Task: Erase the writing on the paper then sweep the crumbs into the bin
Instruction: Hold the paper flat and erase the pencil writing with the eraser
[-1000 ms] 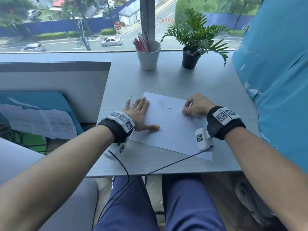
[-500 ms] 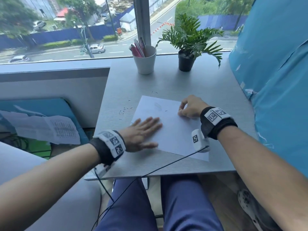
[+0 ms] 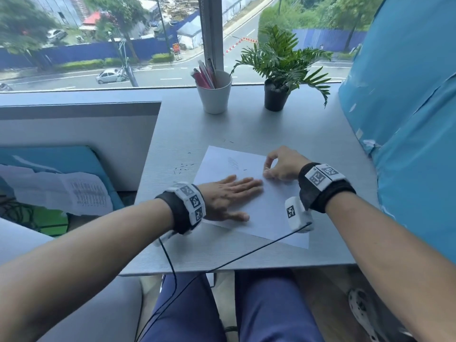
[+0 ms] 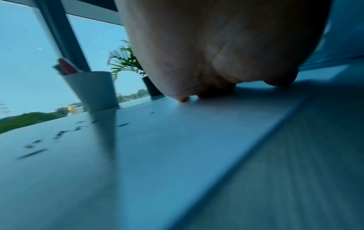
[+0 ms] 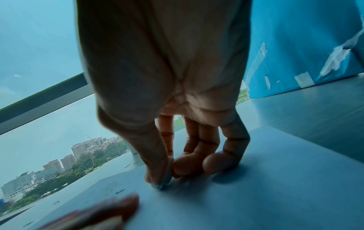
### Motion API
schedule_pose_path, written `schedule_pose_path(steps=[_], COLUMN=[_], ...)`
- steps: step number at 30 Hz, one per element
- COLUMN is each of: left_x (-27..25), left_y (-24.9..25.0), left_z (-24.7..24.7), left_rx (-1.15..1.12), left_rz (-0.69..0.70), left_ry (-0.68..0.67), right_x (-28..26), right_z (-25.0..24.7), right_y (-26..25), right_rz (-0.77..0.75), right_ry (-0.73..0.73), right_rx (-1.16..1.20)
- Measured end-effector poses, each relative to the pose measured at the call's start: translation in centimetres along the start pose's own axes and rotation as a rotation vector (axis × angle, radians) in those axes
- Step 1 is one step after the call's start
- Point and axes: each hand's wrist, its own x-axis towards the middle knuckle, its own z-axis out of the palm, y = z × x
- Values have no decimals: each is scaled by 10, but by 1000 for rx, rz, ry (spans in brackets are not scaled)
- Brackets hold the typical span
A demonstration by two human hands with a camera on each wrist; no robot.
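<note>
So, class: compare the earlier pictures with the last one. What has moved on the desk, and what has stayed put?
The left hand slid from the paper's left edge to the right, across the sheet, and now lies flat with its fingertips near the right hand. The right hand kept its place, pinching a small eraser against the paper. Paper, cup, plant and crumbs stayed put.

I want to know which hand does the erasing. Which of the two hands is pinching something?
The right hand: its fingers pinch a small eraser against the paper. The left hand lies flat, holding nothing.
</note>
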Motion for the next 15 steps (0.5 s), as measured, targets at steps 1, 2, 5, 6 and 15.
schedule_pose_path(steps=[1,2,5,6,15], left_x=[-1,-2,-7,-7,-9], left_y=[-10,-20,-42,-45,-38], left_z=[-5,-10,-15,-16,-11], left_rx=[4,-1,-37,-42,-209], left_rz=[-61,-140,-467,-556,-481], left_ry=[-3,-6,13,24,49], right_x=[0,0,0,-1,1], right_z=[0,0,1,3,12], right_y=[0,-1,-4,-3,-17], right_rz=[-2,1,-28,-39,-85], right_ry=[0,-3,5,13,77], right_rx=[-2,3,-32,-46,-148])
